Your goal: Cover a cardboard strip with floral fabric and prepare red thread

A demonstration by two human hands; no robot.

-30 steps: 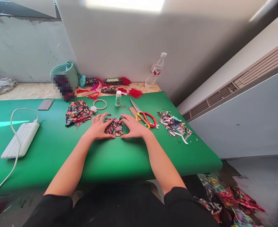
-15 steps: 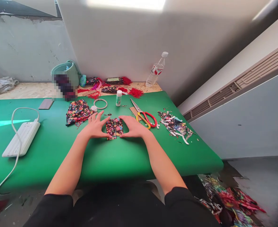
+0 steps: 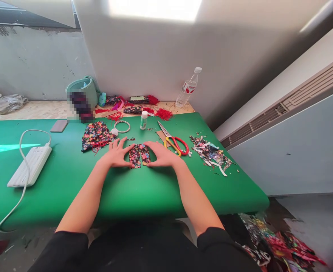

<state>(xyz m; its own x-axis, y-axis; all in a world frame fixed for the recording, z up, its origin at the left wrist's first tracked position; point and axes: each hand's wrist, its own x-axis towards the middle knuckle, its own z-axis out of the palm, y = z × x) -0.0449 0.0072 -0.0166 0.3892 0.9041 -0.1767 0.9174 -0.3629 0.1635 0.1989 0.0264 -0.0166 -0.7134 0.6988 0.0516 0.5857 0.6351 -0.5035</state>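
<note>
Black floral fabric [image 3: 135, 156] lies on the green table in front of me, parted into a left and a right piece by a narrow gap. Whether they join at the top I cannot tell. My left hand [image 3: 115, 155] holds the left piece by its outer edge, thumb at the lower corner and index finger at the upper one, other fingers spread. On the opposite side, my right hand [image 3: 161, 155] grips the right floral piece [image 3: 145, 155] likewise between thumb and fingers. Yellow-and-red-handled scissors [image 3: 174, 141] rest just beyond my right hand, over a piece of brown card [image 3: 161, 135].
A glue stick [image 3: 144, 120] stands behind the fabric, beside a ring [image 3: 122, 126] and a white cap [image 3: 114, 132]. Floral cloth [image 3: 96, 136] lies left, scraps [image 3: 211, 153] right. A power bank [image 3: 30, 166] with cable is far left; a bottle [image 3: 187, 88] stands at the back.
The floral fabric, a single patch before, now shows a gap down its middle. My right hand has shifted slightly right. The whole view has shifted a little.
</note>
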